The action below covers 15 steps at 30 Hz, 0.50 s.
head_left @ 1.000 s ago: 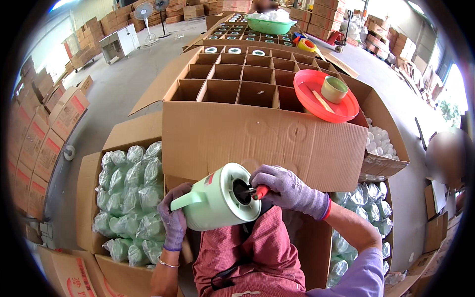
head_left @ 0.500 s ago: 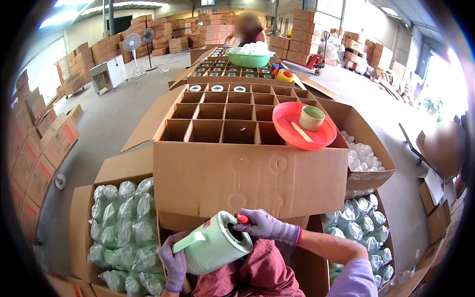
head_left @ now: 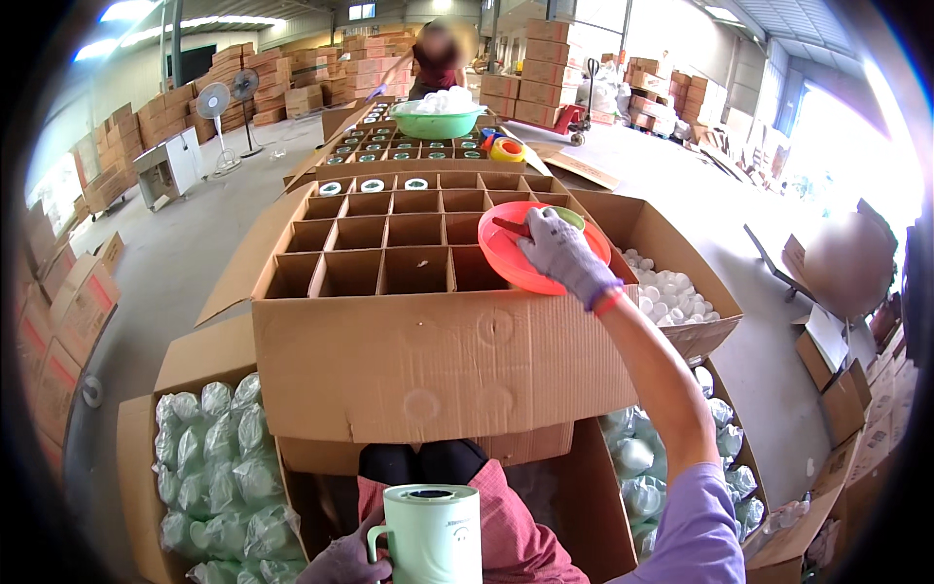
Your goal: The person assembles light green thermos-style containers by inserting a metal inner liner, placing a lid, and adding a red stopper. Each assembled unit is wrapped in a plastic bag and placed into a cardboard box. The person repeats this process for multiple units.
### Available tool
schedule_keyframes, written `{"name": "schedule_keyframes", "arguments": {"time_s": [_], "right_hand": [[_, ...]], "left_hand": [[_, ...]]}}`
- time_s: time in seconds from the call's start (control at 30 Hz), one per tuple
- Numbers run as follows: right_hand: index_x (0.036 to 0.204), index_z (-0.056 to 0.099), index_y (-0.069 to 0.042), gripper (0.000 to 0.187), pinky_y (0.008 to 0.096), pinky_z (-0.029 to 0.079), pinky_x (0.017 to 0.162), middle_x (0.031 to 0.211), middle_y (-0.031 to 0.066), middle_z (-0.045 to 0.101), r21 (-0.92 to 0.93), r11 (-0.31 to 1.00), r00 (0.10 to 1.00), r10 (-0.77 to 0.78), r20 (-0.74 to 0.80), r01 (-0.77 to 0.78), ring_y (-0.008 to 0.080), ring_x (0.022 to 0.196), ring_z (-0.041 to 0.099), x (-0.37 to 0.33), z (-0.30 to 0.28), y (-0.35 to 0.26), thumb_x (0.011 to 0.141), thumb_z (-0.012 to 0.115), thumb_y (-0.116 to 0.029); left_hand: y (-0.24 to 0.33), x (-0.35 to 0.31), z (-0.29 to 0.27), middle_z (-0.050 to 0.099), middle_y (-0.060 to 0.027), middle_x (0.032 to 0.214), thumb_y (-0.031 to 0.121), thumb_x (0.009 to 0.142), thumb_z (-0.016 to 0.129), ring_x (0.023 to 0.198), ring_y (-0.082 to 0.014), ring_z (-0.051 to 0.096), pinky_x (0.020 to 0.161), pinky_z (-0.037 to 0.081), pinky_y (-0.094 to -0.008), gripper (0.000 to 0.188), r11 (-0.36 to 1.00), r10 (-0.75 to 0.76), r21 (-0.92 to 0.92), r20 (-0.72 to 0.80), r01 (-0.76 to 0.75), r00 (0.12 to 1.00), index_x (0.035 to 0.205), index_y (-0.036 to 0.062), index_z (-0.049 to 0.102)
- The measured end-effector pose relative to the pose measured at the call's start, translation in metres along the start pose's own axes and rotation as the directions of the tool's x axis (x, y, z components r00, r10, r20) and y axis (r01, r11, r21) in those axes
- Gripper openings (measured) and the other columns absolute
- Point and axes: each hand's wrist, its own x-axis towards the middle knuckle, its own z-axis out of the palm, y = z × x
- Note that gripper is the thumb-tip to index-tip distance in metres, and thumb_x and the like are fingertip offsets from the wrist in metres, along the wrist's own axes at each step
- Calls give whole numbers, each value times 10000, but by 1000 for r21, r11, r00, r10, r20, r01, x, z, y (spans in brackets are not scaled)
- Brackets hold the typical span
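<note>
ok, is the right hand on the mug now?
No, the right hand reaches over the red plate on the divided box; only the left hand holds the mug.

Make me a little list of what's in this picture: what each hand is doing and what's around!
left hand: holds the handle of a pale green plastic mug, upright on the lap
right hand: gloved, reaching onto a red round plastic tray
tray rests on: big brown cardboard box with divider cells, front cells empty
left side: carton of plastic-wrapped green mugs
right side: box of white lids
</note>
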Motion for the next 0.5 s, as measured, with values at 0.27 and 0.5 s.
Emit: {"name": "schedule_keyframes", "arguments": {"time_s": [0.27,0.5], "right_hand": [[984,680,-65,294,424,523,829,955,172,680,60,991,992,120,39,-122,340,925,662,34,-5,64,838,647,-318],[1027,685,-73,316,468,533,789,942,197,690,-217,846,873,474,-114,-487,380,898,662,-40,-3,250,831,638,-316]], "left_hand": [[-38,-10,8,587,-99,1295,118,893,617,1134,-218,582,1018,456,-368,665,999,-34,-34,-181,28,983,1503,87,355],[-37,-20,9,593,-125,1309,175,947,608,1182,-275,567,1047,416,-437,520,898,-110,-426,-449,-105,887,1440,136,449]]}}
